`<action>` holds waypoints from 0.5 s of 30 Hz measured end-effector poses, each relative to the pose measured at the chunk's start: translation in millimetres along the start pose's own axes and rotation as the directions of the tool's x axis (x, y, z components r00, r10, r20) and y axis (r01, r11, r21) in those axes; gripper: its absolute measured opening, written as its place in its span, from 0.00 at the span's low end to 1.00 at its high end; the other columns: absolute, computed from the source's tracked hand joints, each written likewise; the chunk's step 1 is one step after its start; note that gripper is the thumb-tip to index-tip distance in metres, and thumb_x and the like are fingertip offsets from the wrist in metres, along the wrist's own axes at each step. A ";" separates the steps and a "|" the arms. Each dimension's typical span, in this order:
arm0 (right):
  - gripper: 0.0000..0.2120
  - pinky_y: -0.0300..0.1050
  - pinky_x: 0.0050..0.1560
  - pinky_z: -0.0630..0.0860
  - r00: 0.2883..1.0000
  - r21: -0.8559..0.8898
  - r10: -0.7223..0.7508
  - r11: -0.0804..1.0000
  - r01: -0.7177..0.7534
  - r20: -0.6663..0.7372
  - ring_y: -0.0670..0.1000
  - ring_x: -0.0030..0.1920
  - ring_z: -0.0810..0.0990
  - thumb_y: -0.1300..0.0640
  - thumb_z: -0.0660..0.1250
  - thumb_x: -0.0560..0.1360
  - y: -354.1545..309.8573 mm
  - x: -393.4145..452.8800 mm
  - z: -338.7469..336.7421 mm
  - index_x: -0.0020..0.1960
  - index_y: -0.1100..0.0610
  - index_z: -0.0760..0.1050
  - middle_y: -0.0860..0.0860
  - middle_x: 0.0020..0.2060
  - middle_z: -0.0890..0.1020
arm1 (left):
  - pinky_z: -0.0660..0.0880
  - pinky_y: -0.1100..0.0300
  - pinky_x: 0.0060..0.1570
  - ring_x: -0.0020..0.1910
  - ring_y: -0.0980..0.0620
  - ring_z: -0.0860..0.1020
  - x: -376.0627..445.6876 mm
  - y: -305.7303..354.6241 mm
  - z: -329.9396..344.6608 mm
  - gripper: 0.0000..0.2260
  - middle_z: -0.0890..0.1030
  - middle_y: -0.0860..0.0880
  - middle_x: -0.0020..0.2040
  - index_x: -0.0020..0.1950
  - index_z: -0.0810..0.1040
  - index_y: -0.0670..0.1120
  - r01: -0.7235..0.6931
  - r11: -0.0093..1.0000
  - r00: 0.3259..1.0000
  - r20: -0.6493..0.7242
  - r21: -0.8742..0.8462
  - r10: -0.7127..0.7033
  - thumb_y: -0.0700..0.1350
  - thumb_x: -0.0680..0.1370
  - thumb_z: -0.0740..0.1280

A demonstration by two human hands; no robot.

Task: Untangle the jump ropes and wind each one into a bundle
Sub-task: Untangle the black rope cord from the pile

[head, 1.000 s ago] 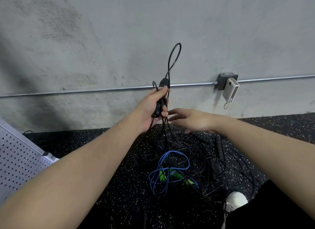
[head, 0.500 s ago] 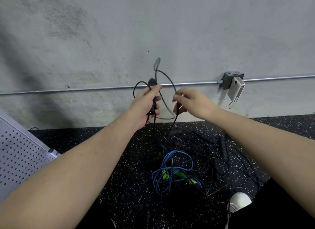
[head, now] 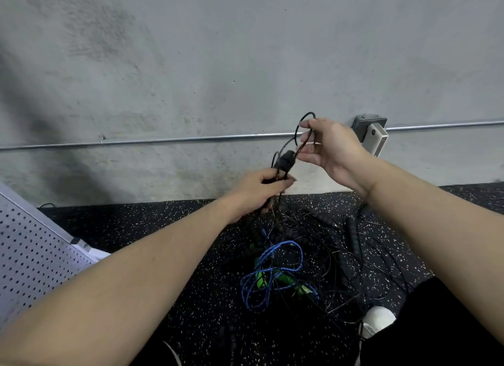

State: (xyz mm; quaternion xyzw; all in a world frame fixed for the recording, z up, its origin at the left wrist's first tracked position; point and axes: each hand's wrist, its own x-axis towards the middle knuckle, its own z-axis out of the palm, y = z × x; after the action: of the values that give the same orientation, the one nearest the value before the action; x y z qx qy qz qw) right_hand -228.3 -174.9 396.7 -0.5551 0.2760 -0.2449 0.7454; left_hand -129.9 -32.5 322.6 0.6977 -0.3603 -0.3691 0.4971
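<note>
Both hands are up in front of the concrete wall [head: 245,52], working on one black rope [head: 305,132]. The left hand [head: 259,192] is wrapped around a black handle [head: 285,161] plus a few strands of the cord, fingers curled tight, the handle's top end poking out above the fist. The right hand [head: 331,150] sits higher and to the right, pinching a loop of that same cord between thumb and fingertips — the loop arcs up over the index finger and runs back down to the handle. From the left fist the cord drops straight into the mess below.

The mess: a big tangle [head: 341,256] of thin black cords and a couple of dark ribbed handles spread over the speckled black floor [head: 136,229], well below the hands. In the middle of it lies a blue rope [head: 275,273] in loose loops, crossing over green handles [head: 283,279]. Can't tell how many black ropes are in there, they all overlap.

Other stuff: a metal conduit [head: 163,141] runs along the wall to a grey box [head: 369,123] with a white charger [head: 376,142] hanging off it, right behind the right hand. A white perforated panel [head: 30,256] sits at the left edge, and a white shoe [head: 377,320] shows at the bottom right, next to the tangle.
</note>
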 end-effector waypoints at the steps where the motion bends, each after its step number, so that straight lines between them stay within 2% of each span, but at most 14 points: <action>1: 0.08 0.42 0.29 0.79 1.000 0.036 0.015 0.999 -0.014 -0.019 0.49 0.26 0.77 0.59 0.58 0.84 -0.1 1.2 -3.2 0.54 0.59 0.75 0.51 0.33 0.77 | 0.72 0.61 0.28 0.28 0.55 0.73 0.9 1.7 -0.3 0.05 0.79 0.47 0.43 0.55 0.83 0.52 -0.007 1.000 0.999 -0.034 0.013 0.008 0.49 0.82 0.69; 5: 0.11 0.42 0.32 0.81 0.995 0.153 0.078 0.986 -0.068 -0.055 0.49 0.28 0.79 0.55 0.56 0.85 0.5 3.1 -10.3 0.56 0.58 0.76 0.51 0.34 0.79 | 0.70 0.62 0.25 0.26 0.55 0.73 3.4 3.9 0.1 0.04 0.80 0.46 0.46 0.51 0.83 0.53 -0.041 0.999 0.994 -0.096 0.029 0.044 0.50 0.82 0.68; 7: 0.17 0.46 0.36 0.83 0.990 0.129 0.133 0.983 -0.128 -0.038 0.51 0.33 0.81 0.52 0.51 0.86 1.7 0.8 -13.0 0.58 0.58 0.76 0.54 0.38 0.83 | 0.70 0.61 0.25 0.27 0.54 0.73 2.9 6.9 1.3 0.05 0.82 0.47 0.46 0.52 0.83 0.52 -0.042 0.999 0.995 -0.091 0.002 0.042 0.50 0.82 0.68; 9: 0.17 0.49 0.39 0.83 0.977 -0.075 0.215 0.974 -0.214 0.001 0.54 0.38 0.82 0.53 0.49 0.85 7.6 -3.0 -18.0 0.61 0.60 0.73 0.58 0.46 0.84 | 0.70 0.61 0.25 0.27 0.54 0.72 2.3 13.4 1.4 0.05 0.82 0.48 0.46 0.53 0.83 0.51 -0.032 0.996 0.995 -0.096 -0.077 0.024 0.48 0.83 0.67; 10: 0.14 0.49 0.39 0.84 0.971 -0.261 0.240 0.938 -0.226 0.021 0.54 0.39 0.82 0.55 0.51 0.85 12.8 -5.0 -20.9 0.62 0.60 0.71 0.59 0.48 0.83 | 0.69 0.62 0.25 0.28 0.54 0.72 1.8 17.4 0.6 0.05 0.81 0.48 0.46 0.53 0.83 0.51 -0.027 0.990 0.995 -0.098 -0.140 0.013 0.48 0.83 0.67; 11: 0.11 0.49 0.39 0.84 0.969 -0.474 0.243 0.859 -0.194 0.045 0.54 0.40 0.82 0.56 0.53 0.85 19.7 -5.4 -24.1 0.62 0.59 0.69 0.58 0.50 0.82 | 0.69 0.62 0.25 0.28 0.54 0.72 0.8 21.4 -0.9 0.05 0.80 0.48 0.45 0.53 0.83 0.51 -0.026 0.978 0.995 -0.101 -0.208 0.005 0.48 0.83 0.67; 13: 0.10 0.46 0.40 0.83 0.969 -0.795 0.212 0.606 -0.030 0.125 0.52 0.42 0.82 0.54 0.60 0.83 32.8 -4.0 -28.1 0.64 0.54 0.70 0.53 0.55 0.81 | 0.68 0.63 0.24 0.28 0.54 0.71 -0.6 27.7 -4.7 0.06 0.80 0.48 0.43 0.53 0.84 0.50 -0.029 0.943 0.993 -0.114 -0.331 -0.009 0.47 0.83 0.68; 15: 0.15 0.45 0.50 0.80 0.949 -0.896 0.194 0.417 0.151 0.250 0.51 0.50 0.82 0.49 0.65 0.81 42.4 -3.0 -28.3 0.67 0.47 0.71 0.48 0.61 0.80 | 0.67 0.63 0.23 0.27 0.54 0.71 -1.2 32.5 -8.7 0.06 0.80 0.49 0.41 0.53 0.84 0.50 -0.038 0.898 0.993 -0.121 -0.439 -0.016 0.47 0.82 0.68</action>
State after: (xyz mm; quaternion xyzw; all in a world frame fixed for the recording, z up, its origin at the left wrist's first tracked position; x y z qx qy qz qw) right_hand -247.4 -181.4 349.8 -0.8968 0.2483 0.0449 0.3635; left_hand -127.3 -35.8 356.0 0.5863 -0.2405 -0.3951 0.6650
